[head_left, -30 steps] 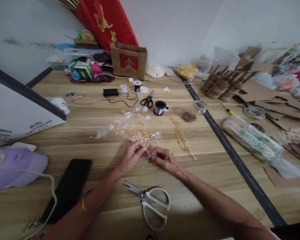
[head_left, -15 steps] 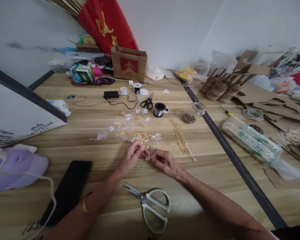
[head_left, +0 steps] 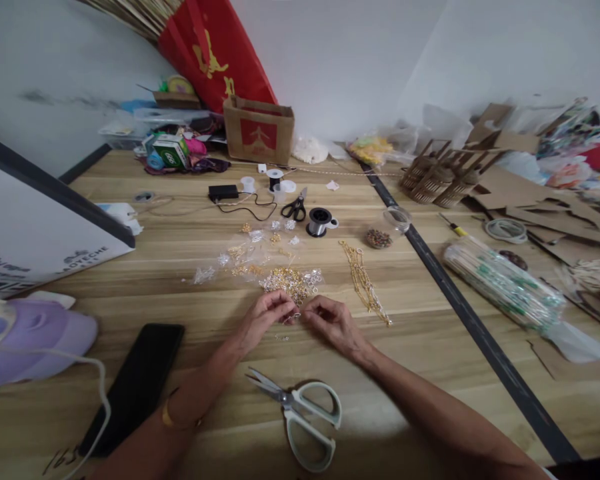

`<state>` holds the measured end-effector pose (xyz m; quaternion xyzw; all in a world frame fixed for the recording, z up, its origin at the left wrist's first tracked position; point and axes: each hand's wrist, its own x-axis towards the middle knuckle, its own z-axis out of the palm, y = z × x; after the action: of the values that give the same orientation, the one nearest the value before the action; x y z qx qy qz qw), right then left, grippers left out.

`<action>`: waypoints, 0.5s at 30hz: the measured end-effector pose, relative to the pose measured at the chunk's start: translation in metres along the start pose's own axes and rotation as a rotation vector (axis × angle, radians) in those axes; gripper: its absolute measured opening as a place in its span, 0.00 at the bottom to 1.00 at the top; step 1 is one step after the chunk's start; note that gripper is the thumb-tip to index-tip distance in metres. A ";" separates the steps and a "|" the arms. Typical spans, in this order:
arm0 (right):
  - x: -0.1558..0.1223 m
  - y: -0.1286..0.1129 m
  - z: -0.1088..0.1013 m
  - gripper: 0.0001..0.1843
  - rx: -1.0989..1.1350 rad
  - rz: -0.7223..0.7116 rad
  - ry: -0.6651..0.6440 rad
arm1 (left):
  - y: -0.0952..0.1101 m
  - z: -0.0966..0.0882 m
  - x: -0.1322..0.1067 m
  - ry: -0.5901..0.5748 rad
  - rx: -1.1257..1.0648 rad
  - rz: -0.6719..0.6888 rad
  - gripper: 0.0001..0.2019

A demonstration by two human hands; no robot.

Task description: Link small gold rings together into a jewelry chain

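Note:
My left hand (head_left: 266,319) is closed in a pinch on a small silver jewellery piece (head_left: 295,316), too small to make out fully. Just to its right, my right hand (head_left: 334,325) has thumb and forefinger pressed together, with a narrow gap between the hands. Whatever the right fingertips hold, if anything, is hidden. Directly beyond the hands lies a pile of gold and silver jewellery findings (head_left: 286,281). A short bit of silver chain (head_left: 281,338) rests on the wood below the left fingers. Nearer to me, white-handled scissors (head_left: 286,400) lie with their blades slightly apart.
Gold and silver chains (head_left: 363,280) lie to the right, near a clear jar of beads (head_left: 379,238). Behind the pile are a wire spool (head_left: 319,221) and black scissors (head_left: 295,207). A black phone (head_left: 135,387) is at left; wrapped sticks (head_left: 503,283) are at right.
My right fingertips have drawn slightly away from the silver piece, opening a small gap between the hands. The left fingers have tipped a little lower, keeping their pinch.

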<state>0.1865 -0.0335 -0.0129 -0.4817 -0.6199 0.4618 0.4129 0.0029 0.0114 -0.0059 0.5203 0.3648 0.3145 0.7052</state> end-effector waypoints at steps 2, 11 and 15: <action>0.000 -0.002 -0.001 0.12 0.034 0.019 0.006 | 0.002 0.001 0.000 -0.005 0.018 0.001 0.10; 0.002 0.002 0.001 0.15 0.219 0.105 0.028 | -0.001 0.000 0.001 0.030 -0.060 -0.019 0.13; 0.003 0.001 0.002 0.16 0.270 0.140 0.027 | -0.003 0.000 0.002 0.064 -0.091 -0.008 0.13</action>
<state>0.1846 -0.0302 -0.0145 -0.4701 -0.5116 0.5618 0.4491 0.0035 0.0121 -0.0088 0.4761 0.3745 0.3446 0.7172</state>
